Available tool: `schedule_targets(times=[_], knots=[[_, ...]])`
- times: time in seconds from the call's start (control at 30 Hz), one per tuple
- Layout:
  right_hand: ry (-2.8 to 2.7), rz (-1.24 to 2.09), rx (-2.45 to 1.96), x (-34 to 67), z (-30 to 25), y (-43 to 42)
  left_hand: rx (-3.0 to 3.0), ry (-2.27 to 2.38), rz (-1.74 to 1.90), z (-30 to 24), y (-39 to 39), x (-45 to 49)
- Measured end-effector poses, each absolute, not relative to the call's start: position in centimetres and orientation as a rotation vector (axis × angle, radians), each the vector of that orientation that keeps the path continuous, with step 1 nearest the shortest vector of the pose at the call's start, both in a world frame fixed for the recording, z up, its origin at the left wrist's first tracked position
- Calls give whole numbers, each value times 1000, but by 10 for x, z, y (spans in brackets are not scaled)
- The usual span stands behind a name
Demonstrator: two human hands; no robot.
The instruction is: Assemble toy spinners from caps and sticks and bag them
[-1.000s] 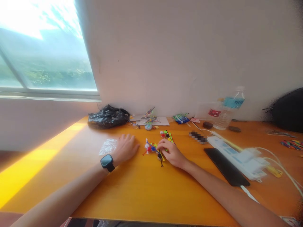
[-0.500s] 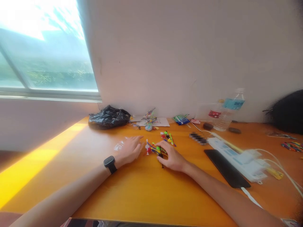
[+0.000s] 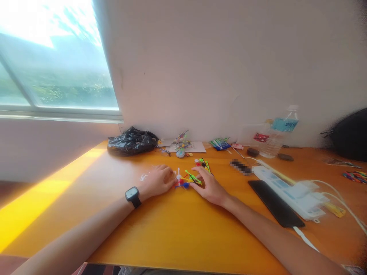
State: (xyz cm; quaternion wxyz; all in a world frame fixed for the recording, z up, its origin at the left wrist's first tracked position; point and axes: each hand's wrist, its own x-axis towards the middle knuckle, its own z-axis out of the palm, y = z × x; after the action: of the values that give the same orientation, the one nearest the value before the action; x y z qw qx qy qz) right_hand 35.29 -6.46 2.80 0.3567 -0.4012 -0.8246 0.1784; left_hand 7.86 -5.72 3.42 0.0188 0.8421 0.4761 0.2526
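Note:
Small plastic stick-shaped pieces lie in a loose cluster between my hands. My left hand (image 3: 160, 179) rests on the table left of them, fingers bent and thumb apart, its tips close to a red piece (image 3: 181, 182). A white arrow-tipped stick (image 3: 179, 173) points away from me beside it, and a blue piece (image 3: 184, 185) lies in front. On the right, my right hand (image 3: 208, 186) curves around a green stick piece (image 3: 195, 177), thumb and index apart. Whether its fingers touch that piece is unclear. More coloured pieces (image 3: 198, 162) lie just beyond this hand.
Behind are a black plastic bag (image 3: 132, 142), a paper sheet (image 3: 199, 146) with small models, and a green-blue packet (image 3: 220, 144). At right stand a water bottle (image 3: 272, 141), a power strip (image 3: 269, 179) and a black phone (image 3: 275, 202) with cable. Clear bits (image 3: 144, 175) lie left.
My left hand's fingers have bent and come closer to the cluster. My right hand has shifted slightly right. The pieces have been rearranged; the black stick under my right hand no longer shows there.

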Motion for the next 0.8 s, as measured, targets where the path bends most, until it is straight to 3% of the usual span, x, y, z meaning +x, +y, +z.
schedule_targets(times=[0.8], knots=[[-2242,331,-1023,358,27,-59,2587,1658,590,38,-64,82]])
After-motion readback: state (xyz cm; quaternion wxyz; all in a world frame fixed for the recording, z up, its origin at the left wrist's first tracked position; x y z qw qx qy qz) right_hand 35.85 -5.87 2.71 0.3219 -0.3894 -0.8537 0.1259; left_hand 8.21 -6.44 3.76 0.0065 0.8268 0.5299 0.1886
